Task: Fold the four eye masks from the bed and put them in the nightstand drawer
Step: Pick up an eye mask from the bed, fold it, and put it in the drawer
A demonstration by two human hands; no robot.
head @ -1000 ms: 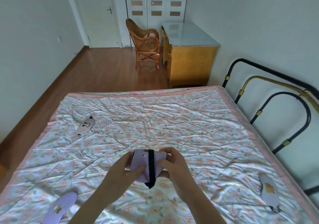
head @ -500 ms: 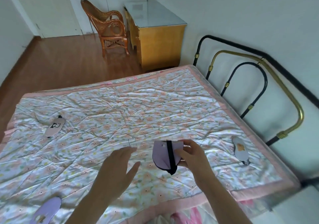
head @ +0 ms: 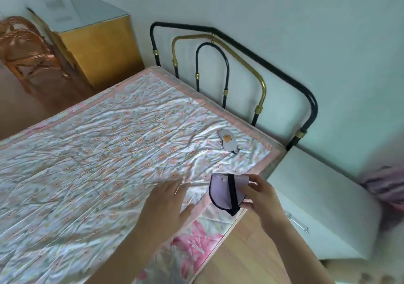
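My right hand pinches a folded lilac eye mask with a black strap, held over the near right corner of the bed. With its fingers spread and holding nothing, my left hand hovers over the quilt to the left of that mask. A grey eye mask with an orange patch lies flat near the bed's right corner by the headboard. The white nightstand stands to the right of the bed; its drawer front with a metal handle looks closed.
A black and brass metal headboard runs along the wall. A yellow wooden desk and a rattan chair stand beyond the bed. Something pinkish and blurred lies on the nightstand's right end. Wood floor lies between bed and nightstand.
The view has swung right, bringing the nightstand in. My left hand let go of the folded mask; my right hand alone carries it toward the bed's right corner.
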